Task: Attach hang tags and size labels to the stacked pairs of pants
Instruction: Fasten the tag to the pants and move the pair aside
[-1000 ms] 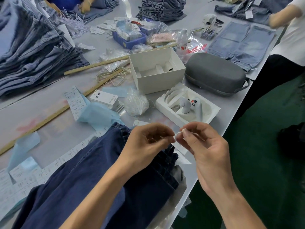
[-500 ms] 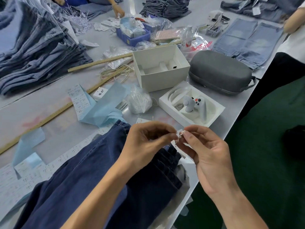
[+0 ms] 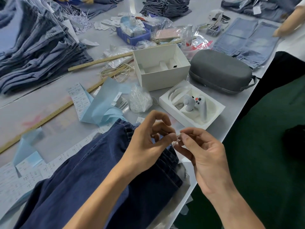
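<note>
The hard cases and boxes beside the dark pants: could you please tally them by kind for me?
Open white cardboard box: 1
White tray holding two white controllers: 1
Grey zipped case: 1
Blue plastic bin: 1
Total: 4

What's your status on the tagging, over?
Left hand and right hand both pinching a small white fastener above the dark blue pants waistband. Tag not visibly attached. Nothing blocking the hands.
</note>
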The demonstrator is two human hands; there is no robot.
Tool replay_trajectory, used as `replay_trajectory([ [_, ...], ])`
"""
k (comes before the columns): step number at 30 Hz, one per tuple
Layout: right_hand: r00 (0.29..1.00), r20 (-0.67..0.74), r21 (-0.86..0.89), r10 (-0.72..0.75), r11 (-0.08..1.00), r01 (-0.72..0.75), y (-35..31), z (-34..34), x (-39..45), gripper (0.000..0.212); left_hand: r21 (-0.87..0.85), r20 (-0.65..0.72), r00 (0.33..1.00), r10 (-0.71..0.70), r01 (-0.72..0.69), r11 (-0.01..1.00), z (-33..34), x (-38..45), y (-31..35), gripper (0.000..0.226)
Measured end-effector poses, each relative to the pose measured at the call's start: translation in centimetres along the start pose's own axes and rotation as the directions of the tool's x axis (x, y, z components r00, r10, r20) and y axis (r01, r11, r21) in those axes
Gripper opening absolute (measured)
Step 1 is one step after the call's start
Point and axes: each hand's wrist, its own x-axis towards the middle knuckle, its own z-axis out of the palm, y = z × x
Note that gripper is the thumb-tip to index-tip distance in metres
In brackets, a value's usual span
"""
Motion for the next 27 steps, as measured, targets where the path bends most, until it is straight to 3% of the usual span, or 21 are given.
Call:
replay_trajectory([
  [27,0.999,-0.041,-0.075,-0.010,0.997,0.007,0.37,0.78,-0.10,0.015,0.034,-0.010,1.000,-0.004,0.004,0.999,-0.04,-0.38,-0.60,0.026],
])
